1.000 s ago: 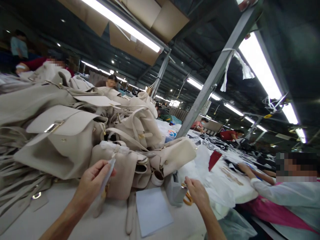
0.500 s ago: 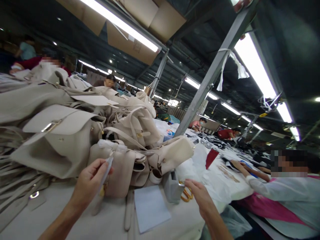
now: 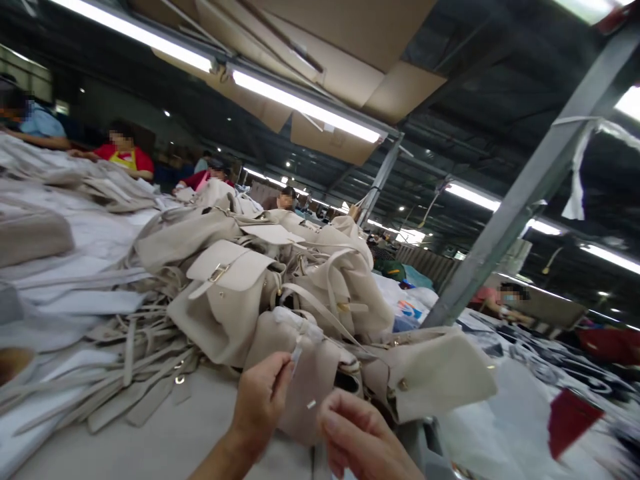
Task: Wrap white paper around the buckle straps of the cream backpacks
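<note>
A small beige bag (image 3: 270,340) stands at the front of a heap of similar bags, with white wrapping (image 3: 297,323) around its top. My left hand (image 3: 260,403) is closed in a pinch on a thin white strip (image 3: 297,352) in front of this bag. My right hand (image 3: 363,433) is held close to the bag's lower front, its fingers curled in. What it holds, if anything, is hidden. Between the hands, a small bright piece (image 3: 311,404) shows on the bag's front; its kind is unclear.
Beige straps (image 3: 125,373) lie tangled on the left of the table. A larger flap bag (image 3: 225,300) sits behind. On the right are a grey box (image 3: 433,450), a dark red piece (image 3: 573,423) and a metal post (image 3: 530,180). Co-workers (image 3: 123,153) sit farther back.
The view has swung left. My right hand has moved from beside the grey box, where it held a small metallic piece, to the small bag's front. My left hand still pinches the white strip.
</note>
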Demonstrator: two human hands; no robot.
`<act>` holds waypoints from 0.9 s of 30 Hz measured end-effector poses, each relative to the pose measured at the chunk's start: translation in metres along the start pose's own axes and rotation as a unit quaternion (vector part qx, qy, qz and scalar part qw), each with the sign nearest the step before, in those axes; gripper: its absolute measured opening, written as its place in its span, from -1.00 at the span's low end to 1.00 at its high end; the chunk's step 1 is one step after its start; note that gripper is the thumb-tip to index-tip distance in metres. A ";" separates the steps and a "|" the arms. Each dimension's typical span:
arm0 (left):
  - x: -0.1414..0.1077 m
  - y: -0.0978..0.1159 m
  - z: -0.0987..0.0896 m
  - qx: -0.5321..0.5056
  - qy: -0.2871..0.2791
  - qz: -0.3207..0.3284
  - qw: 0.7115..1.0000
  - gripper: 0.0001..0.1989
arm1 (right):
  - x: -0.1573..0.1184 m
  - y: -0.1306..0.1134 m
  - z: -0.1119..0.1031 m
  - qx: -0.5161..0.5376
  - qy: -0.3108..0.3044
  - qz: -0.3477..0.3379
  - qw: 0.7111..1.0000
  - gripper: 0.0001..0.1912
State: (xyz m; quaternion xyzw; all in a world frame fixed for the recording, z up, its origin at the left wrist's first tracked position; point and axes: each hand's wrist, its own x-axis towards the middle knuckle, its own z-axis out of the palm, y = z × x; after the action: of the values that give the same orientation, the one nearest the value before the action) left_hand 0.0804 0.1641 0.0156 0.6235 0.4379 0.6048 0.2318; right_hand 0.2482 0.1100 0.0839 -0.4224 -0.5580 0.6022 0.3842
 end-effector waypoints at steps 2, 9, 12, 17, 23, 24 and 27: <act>0.000 -0.004 -0.001 0.027 0.010 0.019 0.999 -0.78 | 0.028 -0.015 0.025 -0.009 0.001 -0.007 1.000 -0.61; -0.001 -0.008 0.000 0.054 0.017 0.065 0.996 -0.78 | 0.080 -0.012 0.020 -0.176 0.094 -0.032 0.979 -0.62; -0.003 -0.010 0.001 0.073 0.066 0.113 0.989 -0.85 | 0.085 -0.010 0.017 -0.221 0.092 -0.040 0.970 -0.65; -0.002 -0.015 -0.002 0.094 0.100 0.254 0.957 -0.71 | 0.085 -0.011 0.018 -0.216 0.087 -0.014 0.972 -0.67; 0.007 -0.003 -0.008 -0.218 -0.029 -0.134 0.966 -0.79 | 0.084 -0.004 0.013 -0.234 0.088 -0.028 0.968 -0.68; 0.009 -0.001 -0.007 -0.290 -0.049 -0.207 0.933 -0.74 | 0.085 -0.001 0.013 -0.235 0.088 -0.041 0.967 -0.69; 0.010 -0.002 -0.005 -0.409 -0.060 -0.306 0.857 -0.57 | 0.090 0.009 0.013 -0.212 0.102 -0.079 0.969 -0.70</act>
State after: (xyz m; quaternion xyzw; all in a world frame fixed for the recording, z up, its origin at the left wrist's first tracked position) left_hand 0.0742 0.1725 0.0208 0.3417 0.3049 0.5898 0.6651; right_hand 0.2046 0.1882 0.0682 -0.5074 -0.6627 0.3918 0.3871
